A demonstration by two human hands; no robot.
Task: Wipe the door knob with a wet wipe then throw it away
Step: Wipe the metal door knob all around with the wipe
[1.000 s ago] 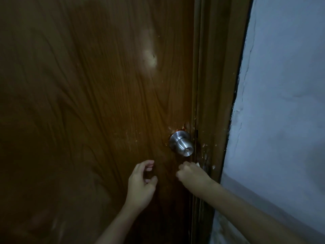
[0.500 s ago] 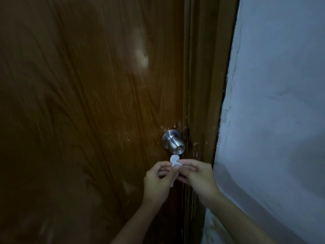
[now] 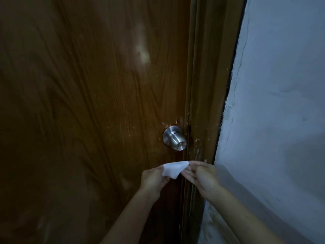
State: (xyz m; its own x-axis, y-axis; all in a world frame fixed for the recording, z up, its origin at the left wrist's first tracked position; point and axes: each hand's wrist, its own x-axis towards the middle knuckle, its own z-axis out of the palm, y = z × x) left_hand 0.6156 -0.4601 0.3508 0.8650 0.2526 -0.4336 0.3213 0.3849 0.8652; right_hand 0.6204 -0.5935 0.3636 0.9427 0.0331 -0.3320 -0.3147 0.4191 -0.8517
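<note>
Two hands spread a wet wipe [image 3: 173, 169] open just below the door knob [image 3: 174, 139]
Half a second ago it was a small wad; now the left hand [image 3: 154, 178] and right hand [image 3: 202, 175] each pinch a side, pulling it flat near the door's [image 3: 88, 103] latch edge, the knob not yet touched

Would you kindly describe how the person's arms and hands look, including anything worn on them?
Both forearms are bare, with no sleeves in view. The left hand and right hand wear no gloves; no rings, watch or bracelets are visible in the dim light.
</note>
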